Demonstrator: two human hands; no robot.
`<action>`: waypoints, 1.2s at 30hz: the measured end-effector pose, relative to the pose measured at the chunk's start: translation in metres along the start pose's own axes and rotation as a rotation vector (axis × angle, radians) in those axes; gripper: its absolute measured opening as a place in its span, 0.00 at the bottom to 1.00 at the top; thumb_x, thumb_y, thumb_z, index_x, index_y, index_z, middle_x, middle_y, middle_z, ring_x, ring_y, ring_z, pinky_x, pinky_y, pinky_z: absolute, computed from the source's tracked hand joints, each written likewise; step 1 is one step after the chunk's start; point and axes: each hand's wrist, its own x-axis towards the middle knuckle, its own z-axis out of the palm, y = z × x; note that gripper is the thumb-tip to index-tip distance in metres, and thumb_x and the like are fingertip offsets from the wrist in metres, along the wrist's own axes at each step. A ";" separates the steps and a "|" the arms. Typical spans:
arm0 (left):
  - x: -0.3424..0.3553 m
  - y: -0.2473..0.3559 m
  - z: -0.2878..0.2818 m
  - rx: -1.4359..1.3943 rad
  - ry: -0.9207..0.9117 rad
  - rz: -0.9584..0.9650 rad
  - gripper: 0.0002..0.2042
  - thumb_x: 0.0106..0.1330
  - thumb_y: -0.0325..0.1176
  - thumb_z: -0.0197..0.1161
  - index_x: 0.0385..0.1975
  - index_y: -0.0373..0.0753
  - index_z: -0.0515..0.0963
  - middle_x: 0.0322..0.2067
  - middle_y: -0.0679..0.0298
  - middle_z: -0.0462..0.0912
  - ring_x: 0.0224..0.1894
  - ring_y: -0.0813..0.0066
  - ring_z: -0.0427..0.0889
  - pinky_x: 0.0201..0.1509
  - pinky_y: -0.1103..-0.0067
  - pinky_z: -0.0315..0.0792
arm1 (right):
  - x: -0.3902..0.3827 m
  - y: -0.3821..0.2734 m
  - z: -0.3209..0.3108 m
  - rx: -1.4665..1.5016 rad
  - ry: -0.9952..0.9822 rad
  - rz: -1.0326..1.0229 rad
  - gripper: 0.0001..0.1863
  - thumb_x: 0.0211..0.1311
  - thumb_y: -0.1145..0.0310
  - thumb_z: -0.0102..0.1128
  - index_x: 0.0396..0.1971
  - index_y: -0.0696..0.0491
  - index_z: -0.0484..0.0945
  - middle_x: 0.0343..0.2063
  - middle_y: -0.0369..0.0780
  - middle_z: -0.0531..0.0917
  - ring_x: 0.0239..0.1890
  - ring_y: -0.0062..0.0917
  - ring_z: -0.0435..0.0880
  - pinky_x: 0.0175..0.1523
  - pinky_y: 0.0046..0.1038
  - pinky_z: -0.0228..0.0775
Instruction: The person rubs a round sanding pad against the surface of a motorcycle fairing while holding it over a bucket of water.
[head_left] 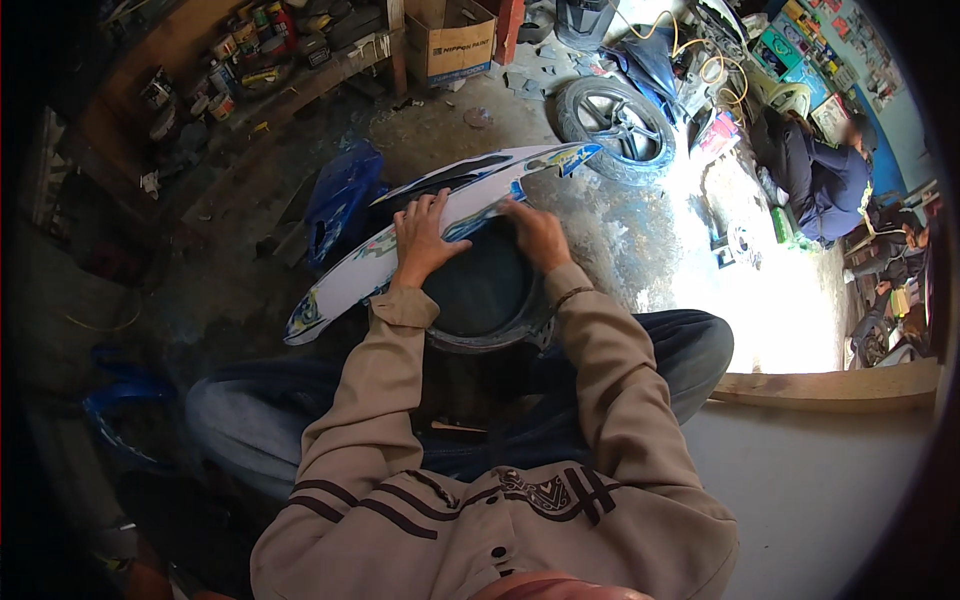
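A long, curved white panel (355,267) with blue, yellow and green graphics and a dark slot lies slantwise over a round dark tub (478,290) between my bent legs. My left hand (425,240) holds the panel, fingers spread over its upper part and thumb lower down. My right hand (532,232) has curled fingers at the panel's lower edge, beside a small blue patch; what exactly the fingertips pinch there is too small to tell. A glossy blue moulded part (335,205) lies just behind the panel's left side.
A wooden bench (345,65) with cans, a cardboard box (450,30), a wheel (622,133) and jumbled parts lie beyond. A person in dark clothes (820,190) crouches at the right. Another blue part (115,395) is at the left, a pale board edge (820,390) at the lower right.
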 end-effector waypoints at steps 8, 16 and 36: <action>0.001 0.001 0.002 0.016 -0.037 -0.030 0.53 0.40 0.48 0.88 0.74 0.49 0.72 0.59 0.63 0.79 0.63 0.59 0.76 0.63 0.59 0.65 | -0.012 -0.039 0.031 0.216 0.065 -0.202 0.14 0.69 0.77 0.59 0.50 0.50 0.86 0.42 0.49 0.91 0.41 0.50 0.91 0.46 0.46 0.84; -0.001 -0.001 0.001 -0.017 0.002 -0.011 0.55 0.39 0.50 0.88 0.75 0.48 0.72 0.60 0.63 0.79 0.63 0.58 0.76 0.63 0.59 0.65 | 0.001 -0.017 0.010 0.210 0.053 -0.102 0.14 0.67 0.79 0.64 0.50 0.53 0.87 0.47 0.47 0.91 0.50 0.46 0.90 0.55 0.41 0.84; 0.004 0.000 -0.002 -0.017 -0.011 -0.051 0.52 0.36 0.44 0.88 0.72 0.47 0.75 0.58 0.63 0.81 0.62 0.59 0.76 0.63 0.59 0.64 | -0.006 -0.038 0.014 0.247 -0.029 -0.044 0.12 0.69 0.77 0.65 0.50 0.54 0.87 0.44 0.48 0.91 0.46 0.48 0.90 0.52 0.42 0.83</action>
